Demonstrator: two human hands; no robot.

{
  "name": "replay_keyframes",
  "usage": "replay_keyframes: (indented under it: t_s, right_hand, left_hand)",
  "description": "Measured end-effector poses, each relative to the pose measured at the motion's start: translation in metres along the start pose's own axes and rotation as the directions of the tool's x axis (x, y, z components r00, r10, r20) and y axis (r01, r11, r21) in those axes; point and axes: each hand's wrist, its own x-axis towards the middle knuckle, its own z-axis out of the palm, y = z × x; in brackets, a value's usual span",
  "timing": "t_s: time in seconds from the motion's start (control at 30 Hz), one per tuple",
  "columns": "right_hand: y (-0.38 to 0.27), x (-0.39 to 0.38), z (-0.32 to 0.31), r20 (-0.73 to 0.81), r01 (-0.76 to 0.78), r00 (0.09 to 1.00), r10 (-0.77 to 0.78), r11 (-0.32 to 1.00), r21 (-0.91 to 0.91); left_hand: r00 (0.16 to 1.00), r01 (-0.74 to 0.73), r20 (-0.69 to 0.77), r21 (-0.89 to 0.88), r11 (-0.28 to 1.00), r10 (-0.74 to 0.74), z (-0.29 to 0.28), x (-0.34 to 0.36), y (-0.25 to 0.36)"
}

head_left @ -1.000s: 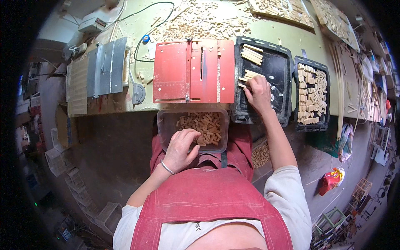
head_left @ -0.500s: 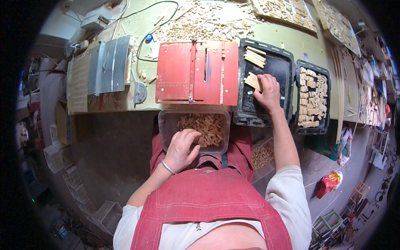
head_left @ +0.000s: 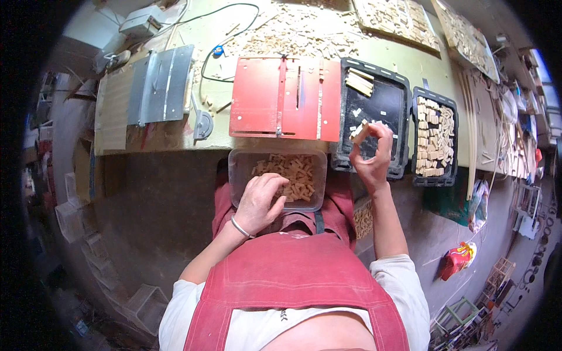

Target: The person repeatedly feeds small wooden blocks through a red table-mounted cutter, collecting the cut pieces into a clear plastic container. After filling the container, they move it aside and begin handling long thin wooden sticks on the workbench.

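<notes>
My right hand [head_left: 374, 153] is raised over the lower part of the black tray [head_left: 393, 88], pinching a short bundle of pale wooden sticks [head_left: 360, 132]. More sticks [head_left: 359, 82] lie at that tray's upper left, with small pale bits below them. My left hand [head_left: 261, 199] is at the left side of a clear plastic tub [head_left: 321, 175] on my lap, its fingers loosely bent and thumb apart, over many small wooden blocks [head_left: 295, 169]. A red saw table [head_left: 257, 96] stands just beyond the tub.
A smaller black crate [head_left: 417, 149] of blocks is at right, beside long strips [head_left: 470, 134]. A grey saw table [head_left: 164, 82] and grey angle gauge [head_left: 203, 124] sit at left. Loose pieces [head_left: 293, 29], a cable and boards of blocks [head_left: 398, 20] cover the back of the green workbench [head_left: 216, 143].
My right hand has gathered the sticks from the black tray and lifted them, turning upright and toward me. My left hand stays over the tub with little movement. The view has shifted slightly.
</notes>
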Motion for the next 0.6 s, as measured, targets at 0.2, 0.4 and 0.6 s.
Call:
replay_keyframes:
  t_s: [0.2, 0.4, 0.6]
  right_hand:
    - [-0.028, -0.003, 0.007, -0.005, -0.018, 1.000, 0.018, 0.999, 0.048]
    - [-0.050, -0.004, 0.011, -0.006, -0.004, 1.000, 0.005, 0.997, 0.080]
    - [-0.076, 0.025, 0.013, 0.198, 0.145, 0.972, -0.123, 0.985, -0.096]
  left_hand:
    - [0.998, -0.040, -0.051, -0.007, 0.999, 0.039, -0.007, -0.008, 0.003]
    - [0.984, -0.121, -0.136, -0.020, 0.992, 0.117, -0.011, -0.006, 0.004]
    - [0.973, -0.141, -0.186, -0.002, 0.990, 0.139, -0.023, 0.004, -0.001]
